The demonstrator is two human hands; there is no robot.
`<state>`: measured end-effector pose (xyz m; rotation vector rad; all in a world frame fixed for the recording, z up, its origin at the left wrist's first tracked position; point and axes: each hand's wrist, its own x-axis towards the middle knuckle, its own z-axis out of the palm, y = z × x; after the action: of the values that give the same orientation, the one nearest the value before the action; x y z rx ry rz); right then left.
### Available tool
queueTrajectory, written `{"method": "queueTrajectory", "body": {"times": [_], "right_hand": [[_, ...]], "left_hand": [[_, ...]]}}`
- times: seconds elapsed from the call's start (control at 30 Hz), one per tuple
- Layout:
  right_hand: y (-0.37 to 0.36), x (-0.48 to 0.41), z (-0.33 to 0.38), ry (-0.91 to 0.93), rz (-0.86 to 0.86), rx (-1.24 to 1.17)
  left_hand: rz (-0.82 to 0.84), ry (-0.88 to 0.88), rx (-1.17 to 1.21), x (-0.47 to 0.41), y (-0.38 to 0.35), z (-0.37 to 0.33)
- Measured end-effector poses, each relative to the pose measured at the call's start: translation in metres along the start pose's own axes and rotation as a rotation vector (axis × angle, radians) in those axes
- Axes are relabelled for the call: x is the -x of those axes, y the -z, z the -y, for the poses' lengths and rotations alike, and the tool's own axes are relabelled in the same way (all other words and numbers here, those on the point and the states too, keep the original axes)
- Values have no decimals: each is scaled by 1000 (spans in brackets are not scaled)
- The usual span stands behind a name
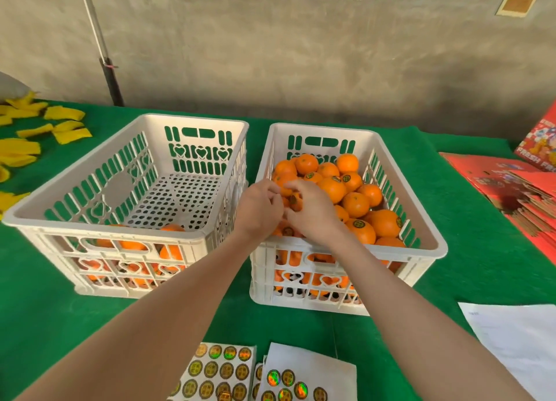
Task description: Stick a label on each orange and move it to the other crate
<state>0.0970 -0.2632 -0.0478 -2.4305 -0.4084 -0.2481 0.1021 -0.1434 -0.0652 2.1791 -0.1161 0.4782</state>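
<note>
Orange (296, 206) now being worked on sits between both hands, low over the near left corner of the right crate (433, 238), just above the pile already there. The left hand (261, 209) curls round its left side and the right hand (314, 212) curls its fingers over the top and right, so both are gripping it. A dark round sticker (295, 200) shows on its skin between the fingers. To do this well, I would rub the sticker flat from its middle outward so no edge lifts, then lower the fruit into a gap rather than drop it, since the pile is high and could roll. The left crate (60, 226) holds only a few oranges at its near end, so the job looks nearly done. Sticker sheets (221, 370) lie near the person on the green cloth (481, 190); their gold and shiny round designs are too small to read. Red boxes (535, 150) at the right edge read "FRESH".
</note>
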Motion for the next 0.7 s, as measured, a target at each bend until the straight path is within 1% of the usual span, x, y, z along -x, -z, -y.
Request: {"method": "queueTrajectory", "body": {"times": [0.03,0.07,0.1,0.13,0.17,0.2,0.27,0.3,0.33,0.37,0.43,0.5,0.53,0.57,0.63,0.7], "right_hand": [[1,18,6,78,-219,-175],[-1,39,9,171,-360,-285],[-7,61,8,243,-385,-315],[-17,82,5,275,-322,-294],[-30,101,-1,261,-165,-235],[-43,117,-11,195,49,-157],[-65,136,-38,-18,484,87],[-73,142,-52,-136,628,221],[-80,148,-63,-222,712,307],[-85,153,-70,-268,746,336],[-91,158,-76,-305,734,286],[-92,161,-79,-292,724,216],[-91,162,-80,-296,714,172],[-90,163,-82,-306,700,127],[-88,163,-84,-318,684,97],[-86,164,-83,-309,720,129]], "left_hand": [[-26,-6,6,1,0,-1],[-49,-13,13,3,0,-1],[-62,-23,17,4,0,-2],[-67,-36,14,7,0,-3],[-64,-57,5,10,0,-4],[-48,-82,-12,15,0,-5],[8,-125,-58,30,1,-9],[26,-134,-52,39,1,-12],[22,-129,-5,48,3,-14],[-3,-114,83,57,7,-17],[-77,-98,261,79,17,-17],[-104,-128,260,106,23,-9],[-77,-117,233,120,23,-1],[-19,-64,201,134,21,9],[148,143,128,155,12,31],[271,342,65,166,2,56]]}}
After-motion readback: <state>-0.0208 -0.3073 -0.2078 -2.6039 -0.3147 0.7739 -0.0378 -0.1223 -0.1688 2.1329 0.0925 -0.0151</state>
